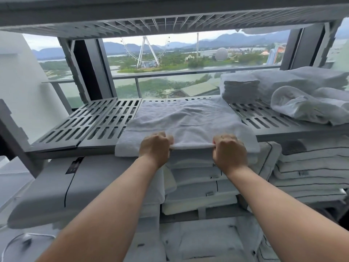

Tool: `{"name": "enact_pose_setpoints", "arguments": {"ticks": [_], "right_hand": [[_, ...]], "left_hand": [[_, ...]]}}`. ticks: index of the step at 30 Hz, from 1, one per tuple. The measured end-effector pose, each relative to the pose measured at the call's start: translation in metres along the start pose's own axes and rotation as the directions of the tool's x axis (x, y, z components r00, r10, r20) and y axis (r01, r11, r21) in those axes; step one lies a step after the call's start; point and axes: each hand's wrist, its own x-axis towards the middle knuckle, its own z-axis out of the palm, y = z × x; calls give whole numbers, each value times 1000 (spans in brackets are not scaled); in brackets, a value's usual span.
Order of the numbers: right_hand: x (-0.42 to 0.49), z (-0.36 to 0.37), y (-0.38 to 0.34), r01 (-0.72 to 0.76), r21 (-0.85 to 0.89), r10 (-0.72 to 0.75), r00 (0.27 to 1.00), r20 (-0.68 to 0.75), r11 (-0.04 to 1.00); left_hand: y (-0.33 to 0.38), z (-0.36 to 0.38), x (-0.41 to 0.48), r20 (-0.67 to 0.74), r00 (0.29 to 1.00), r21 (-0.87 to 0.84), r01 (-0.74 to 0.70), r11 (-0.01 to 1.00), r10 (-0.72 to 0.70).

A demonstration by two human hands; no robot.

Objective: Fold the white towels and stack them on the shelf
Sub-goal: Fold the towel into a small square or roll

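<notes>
Mid-frame, the left hand (155, 146) and right hand (229, 149) each pinch the near edge of the flat white cotton towel (185, 120) on the grey slotted metal shelf (90, 121). An uneven pull could make the fold crooked.

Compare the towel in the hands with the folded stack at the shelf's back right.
The held towel lies spread flat, its near edge hanging over the shelf front; the folded stack sits compact, wholly on the shelf. The left hand and right hand pinch the held towel; no hand touches the folded stack. Both are white.
</notes>
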Motion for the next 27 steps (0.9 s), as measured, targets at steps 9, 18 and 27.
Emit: {"name": "enact_pose_setpoints", "arguments": {"ticks": [9,18,27], "right_hand": [[20,1,1,-12,21,12,1000,-4,1000],[105,33,-14,89,152,-78,994,-81,984],[205,91,-36,131,301,-204,953,224,945]], "left_hand": [[1,5,34,-40,998,-97,45,994,-49],[-20,21,105,-113,972,-60,198,978,-204],[-62,52,183,184,892,-89,433,897,-412]]}}
